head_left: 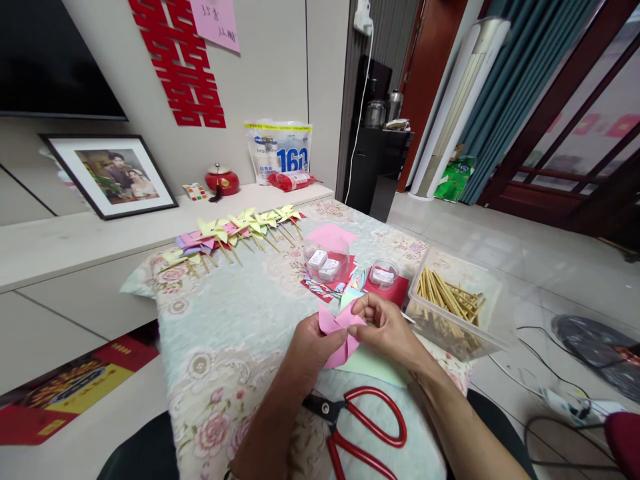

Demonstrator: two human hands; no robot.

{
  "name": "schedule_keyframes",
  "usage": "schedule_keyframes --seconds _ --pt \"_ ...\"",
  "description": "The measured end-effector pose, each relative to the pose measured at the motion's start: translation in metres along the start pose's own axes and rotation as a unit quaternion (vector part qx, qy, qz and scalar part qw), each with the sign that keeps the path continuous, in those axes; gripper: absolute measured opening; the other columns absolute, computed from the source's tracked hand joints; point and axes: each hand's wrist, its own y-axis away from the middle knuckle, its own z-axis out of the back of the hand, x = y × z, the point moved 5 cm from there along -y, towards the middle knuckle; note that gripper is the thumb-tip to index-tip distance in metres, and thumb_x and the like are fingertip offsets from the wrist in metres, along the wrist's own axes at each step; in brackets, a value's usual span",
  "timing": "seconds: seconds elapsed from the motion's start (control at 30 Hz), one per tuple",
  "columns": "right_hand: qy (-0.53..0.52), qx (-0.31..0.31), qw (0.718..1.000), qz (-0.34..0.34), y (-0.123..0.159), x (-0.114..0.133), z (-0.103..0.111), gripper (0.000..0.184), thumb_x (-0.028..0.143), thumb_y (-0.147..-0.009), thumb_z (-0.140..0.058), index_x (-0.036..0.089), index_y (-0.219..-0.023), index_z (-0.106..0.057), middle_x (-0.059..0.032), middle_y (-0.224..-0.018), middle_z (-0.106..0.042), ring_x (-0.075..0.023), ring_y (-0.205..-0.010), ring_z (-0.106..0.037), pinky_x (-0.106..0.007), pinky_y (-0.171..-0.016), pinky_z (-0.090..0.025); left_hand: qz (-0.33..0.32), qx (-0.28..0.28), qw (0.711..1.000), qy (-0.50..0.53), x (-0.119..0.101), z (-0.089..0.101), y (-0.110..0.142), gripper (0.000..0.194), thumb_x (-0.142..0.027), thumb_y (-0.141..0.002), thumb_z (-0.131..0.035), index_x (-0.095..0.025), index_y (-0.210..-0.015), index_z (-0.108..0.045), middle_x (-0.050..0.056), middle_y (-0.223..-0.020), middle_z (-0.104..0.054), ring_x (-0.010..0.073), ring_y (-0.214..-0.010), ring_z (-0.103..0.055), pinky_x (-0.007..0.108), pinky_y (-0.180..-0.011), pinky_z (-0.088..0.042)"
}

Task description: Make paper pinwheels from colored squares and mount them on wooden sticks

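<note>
Between my two hands is a pink paper pinwheel (pixel 341 323) with its blades folded inward. My left hand (pixel 316 339) grips its left side, the thumb pressed near the centre. On the right, my right hand (pixel 383 327) pinches the paper by the middle; whether a small pin is in those fingers I cannot make out. Green paper (pixel 375 364) lies beneath the hands on the table. Closer to me rest scissors with red handles (pixel 371 421), their blades partly hidden by my left forearm.
Finished pinwheels on sticks (pixel 245 227) lie in a row along the table's far left side. A clear bin (pixel 450 328) of short sticks stands at right. Two small round clear containers (pixel 327 261) sit on coloured paper beyond my hands.
</note>
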Motion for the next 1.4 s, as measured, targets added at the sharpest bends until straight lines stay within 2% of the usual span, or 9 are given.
schedule_keyframes --seconds 0.13,0.37,0.5,0.6,1.03,1.13,1.23,1.3,1.4 --pt "-0.044 -0.004 0.999 -0.008 0.001 0.0 -0.007 0.036 0.018 -0.072 -0.073 0.019 -0.103 -0.056 0.0072 -0.068 -0.054 -0.0088 -0.057 -0.047 -0.023 -0.053 -0.032 0.001 0.025 0.998 0.058 -0.001 -0.001 0.0 0.034 -0.034 -0.068 -0.079 -0.011 -0.093 -0.072 0.006 -0.08 -0.074 0.0208 -0.072 -0.066 0.03 -0.07 -0.05" --pt "-0.133 -0.072 0.989 0.005 0.0 0.003 -0.012 0.083 0.027 -0.069 -0.082 0.024 -0.142 -0.042 0.003 -0.084 -0.062 -0.0115 -0.068 -0.057 -0.026 -0.064 -0.041 -0.028 -0.022 0.995 0.096 -0.009 0.001 0.0 0.037 -0.032 -0.066 -0.082 -0.012 -0.095 -0.07 0.006 -0.084 -0.076 0.0215 -0.077 -0.068 0.031 -0.075 -0.052" --pt "-0.107 -0.021 0.994 -0.013 0.0 0.009 -0.013 0.043 0.038 -0.073 -0.08 0.018 -0.108 -0.066 0.0002 -0.083 -0.06 -0.0117 -0.068 -0.053 -0.025 -0.063 -0.039 -0.026 -0.022 0.994 0.1 -0.014 0.0 0.002 0.039 -0.033 -0.063 -0.083 -0.013 -0.095 -0.071 0.005 -0.083 -0.076 0.0228 -0.08 -0.069 0.031 -0.076 -0.052" --pt "-0.061 0.012 0.998 -0.017 0.0 0.01 -0.012 0.031 0.043 -0.073 -0.079 0.016 -0.077 -0.064 0.0023 -0.07 -0.054 -0.011 -0.062 -0.046 -0.025 -0.06 -0.034 -0.006 -0.025 0.996 0.084 -0.015 0.0 0.005 0.039 -0.033 -0.061 -0.085 -0.013 -0.09 -0.07 0.005 -0.08 -0.075 0.021 -0.072 -0.068 0.03 -0.071 -0.052" --pt "0.014 -0.009 1.0 -0.003 0.001 0.01 -0.01 0.021 0.024 -0.067 -0.069 0.019 -0.06 -0.05 0.0073 -0.058 -0.038 -0.0088 -0.055 -0.03 -0.023 -0.051 -0.022 0.051 0.013 0.998 0.042 -0.006 0.005 0.005 0.049 -0.039 -0.061 -0.086 -0.014 -0.099 -0.068 0.007 -0.081 -0.075 0.0264 -0.078 -0.07 0.033 -0.067 -0.054" --pt "-0.007 -0.03 1.0 0.001 0.002 0.009 -0.011 0.022 0.026 -0.067 -0.071 0.019 -0.061 -0.051 0.0072 -0.057 -0.039 -0.0084 -0.054 -0.029 -0.024 -0.05 -0.021 0.021 -0.055 0.998 0.031 -0.022 0.021 0.009 0.054 -0.038 -0.06 -0.086 -0.016 -0.104 -0.065 0.007 -0.089 -0.074 0.0226 -0.075 -0.069 0.032 -0.069 -0.054" --pt "-0.029 -0.041 0.999 -0.006 0.003 0.004 -0.012 0.027 0.027 -0.065 -0.073 0.019 -0.058 -0.048 0.0077 -0.056 -0.036 -0.0078 -0.053 -0.028 -0.024 -0.049 -0.018 -0.04 -0.231 0.971 -0.04 -0.051 0.04 0.021 0.061 -0.041 -0.056 -0.084 -0.018 -0.108 -0.064 0.005 -0.089 -0.073 0.0199 -0.072 -0.066 0.028 -0.064 -0.052" --pt "-0.045 -0.042 0.998 -0.013 0.003 0.001 -0.014 0.03 0.028 -0.065 -0.074 0.019 -0.057 -0.046 0.0082 -0.055 -0.036 -0.0072 -0.052 -0.028 -0.023 -0.048 -0.018 -0.099 -0.299 0.943 -0.109 -0.077 0.035 0.03 0.054 -0.043 -0.059 -0.079 -0.021 -0.107 -0.066 0.004 -0.091 -0.072 0.0216 -0.076 -0.066 0.028 -0.063 -0.051" --pt "-0.068 -0.026 0.997 -0.002 0.0 0.004 -0.02 0.032 0.033 -0.068 -0.076 0.019 -0.06 -0.049 0.0073 -0.056 -0.043 -0.0077 -0.053 -0.036 -0.022 -0.047 -0.025 -0.235 -0.22 0.918 -0.234 -0.116 -0.015 0.031 0.029 -0.036 -0.068 -0.072 -0.023 -0.094 -0.071 0.005 -0.102 -0.072 0.0243 -0.089 -0.066 0.032 -0.076 -0.051"
